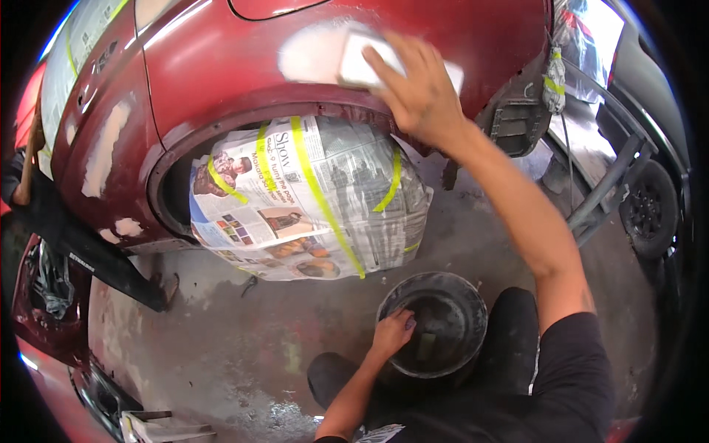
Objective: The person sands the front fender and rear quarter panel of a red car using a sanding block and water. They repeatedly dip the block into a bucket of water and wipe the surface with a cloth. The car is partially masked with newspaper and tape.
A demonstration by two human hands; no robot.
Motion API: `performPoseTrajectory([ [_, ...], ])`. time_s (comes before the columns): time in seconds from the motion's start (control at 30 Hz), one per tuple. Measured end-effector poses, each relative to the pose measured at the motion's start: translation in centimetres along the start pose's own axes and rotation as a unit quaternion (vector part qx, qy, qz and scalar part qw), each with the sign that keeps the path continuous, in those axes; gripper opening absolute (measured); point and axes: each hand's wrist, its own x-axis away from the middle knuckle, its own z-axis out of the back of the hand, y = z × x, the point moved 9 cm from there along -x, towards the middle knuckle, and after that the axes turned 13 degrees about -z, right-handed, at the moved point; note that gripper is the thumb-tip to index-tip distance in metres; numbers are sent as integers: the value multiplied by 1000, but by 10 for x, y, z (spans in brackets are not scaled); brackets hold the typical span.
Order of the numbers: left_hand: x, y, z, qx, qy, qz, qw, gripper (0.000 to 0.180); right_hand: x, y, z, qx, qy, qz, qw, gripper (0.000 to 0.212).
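Observation:
My right hand [425, 88] is pressed against the dark red car panel [229, 63], above the wheel arch. Its fingers are closed over a flat white block [358, 60], whose ends stick out on both sides of the hand. The block overlaps the right side of a whitish filler patch [310, 55]. Lower down, my left hand [394, 332] hangs over the left rim of a black bucket [473, 343]. Its fingers are curled round something small and dark that I cannot make out. Inside the bucket, a small greenish piece [426, 343] shows.
Taped newspaper [325, 199] covers the wheel just below the panel. On the left stands another person in dark trousers [111, 266], beside a door with pale filler patches [107, 148]. A grey metal frame [609, 184] and a dark vehicle's wheel [650, 214] are at the right.

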Motion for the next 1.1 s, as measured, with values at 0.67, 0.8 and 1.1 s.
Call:
performPoseTrajectory([
  [0.67, 2, 5, 4, 0, 4, 17, 1000, 26, 35, -8, 8, -14, 32, -17, 999, 54],
  [0.8, -2, 6, 8, 12, 21, 7, 1000, 27, -15, 2, 3, -4, 26, 18, 999, 56],
  [1.1, -1, 2, 3, -24, -18, 16, 999, 25, 98, -3, 13, -57, -90, -106, 989, 61],
])
